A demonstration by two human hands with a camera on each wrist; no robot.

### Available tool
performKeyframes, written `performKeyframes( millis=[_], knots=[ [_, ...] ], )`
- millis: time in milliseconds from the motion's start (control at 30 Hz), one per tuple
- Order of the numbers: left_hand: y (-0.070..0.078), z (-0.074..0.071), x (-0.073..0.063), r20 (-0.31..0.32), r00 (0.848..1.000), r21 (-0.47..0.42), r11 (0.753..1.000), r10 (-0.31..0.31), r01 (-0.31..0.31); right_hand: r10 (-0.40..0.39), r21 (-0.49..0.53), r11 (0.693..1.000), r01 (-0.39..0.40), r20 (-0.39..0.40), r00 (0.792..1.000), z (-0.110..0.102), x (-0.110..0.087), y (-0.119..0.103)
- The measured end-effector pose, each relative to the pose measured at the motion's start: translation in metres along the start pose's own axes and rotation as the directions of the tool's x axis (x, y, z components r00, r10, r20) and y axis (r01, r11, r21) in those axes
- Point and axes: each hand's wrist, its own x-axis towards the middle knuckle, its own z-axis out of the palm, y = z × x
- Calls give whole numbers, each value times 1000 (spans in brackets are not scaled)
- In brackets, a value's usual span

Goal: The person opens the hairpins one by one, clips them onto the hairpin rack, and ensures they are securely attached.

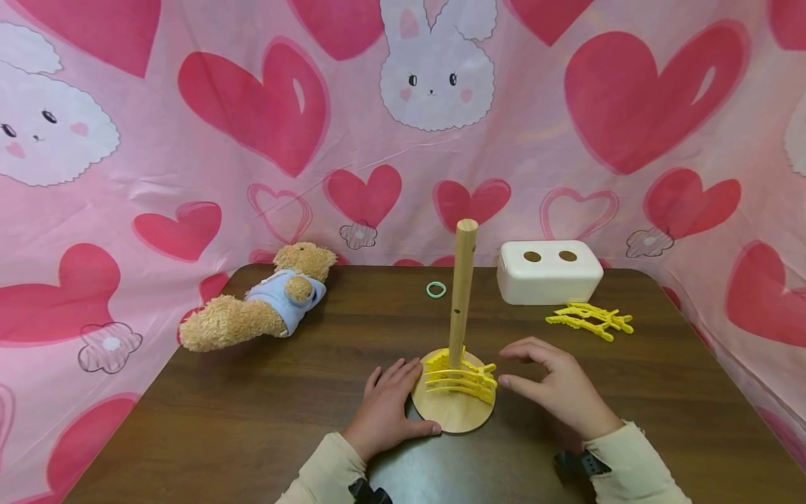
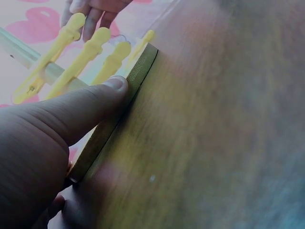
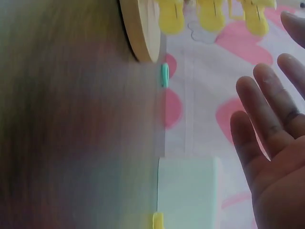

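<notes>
A wooden stand with an upright post (image 1: 464, 294) on a round base (image 1: 458, 420) sits on the table. My left hand (image 1: 389, 413) holds the base at its left rim, thumb (image 2: 107, 90) at the front edge and fingers along the far left side. Several slender yellow plastic pieces (image 1: 462, 381) with rounded ends are stacked around the foot of the post. In the left wrist view these yellow pieces (image 2: 78, 62) lie across the post one above another. My right hand (image 1: 557, 385) hovers just right of the stack, fingers loosely bent and holding nothing.
More yellow pieces (image 1: 588, 320) lie at the right in front of a white box (image 1: 550, 280) with two round holes. Behind the post is a small green ring (image 1: 436, 290). A teddy bear (image 1: 277, 301) in a blue top lies at the left. A pink patterned cloth (image 1: 403, 154) hangs behind.
</notes>
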Motion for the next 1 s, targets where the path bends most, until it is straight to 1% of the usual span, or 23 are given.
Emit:
performKeyframes(
  millis=[167,400,533,667,733,833,900,1000],
  knots=[
    [1,0,1,12,1000,4,1000,-14,14,59,-46,997,-62,-59,997,-10,0,10],
    [-1,1,2,21,999,8,1000,-28,28,148,-71,985,-159,-139,979,-26,0,25],
    [-1,2,2,24,999,6,999,-33,33,178,-79,978,-193,-162,971,-32,0,33],
    [-2,2,2,21,999,11,999,-33,33,189,-99,973,-210,-191,963,-35,0,42],
    [-2,2,2,17,999,16,999,-29,29,198,-97,971,-220,-197,960,-36,0,48],
    [-2,2,2,11,1000,21,1000,-23,23,236,-78,964,-254,-192,953,-39,-2,54],
    [-2,2,2,9,1000,22,1000,-21,21,276,-54,955,-290,-183,944,-43,-3,58],
    [-2,2,2,8,1000,22,1000,-21,21,336,-24,938,-345,-181,924,-49,-4,65]
  ],
)
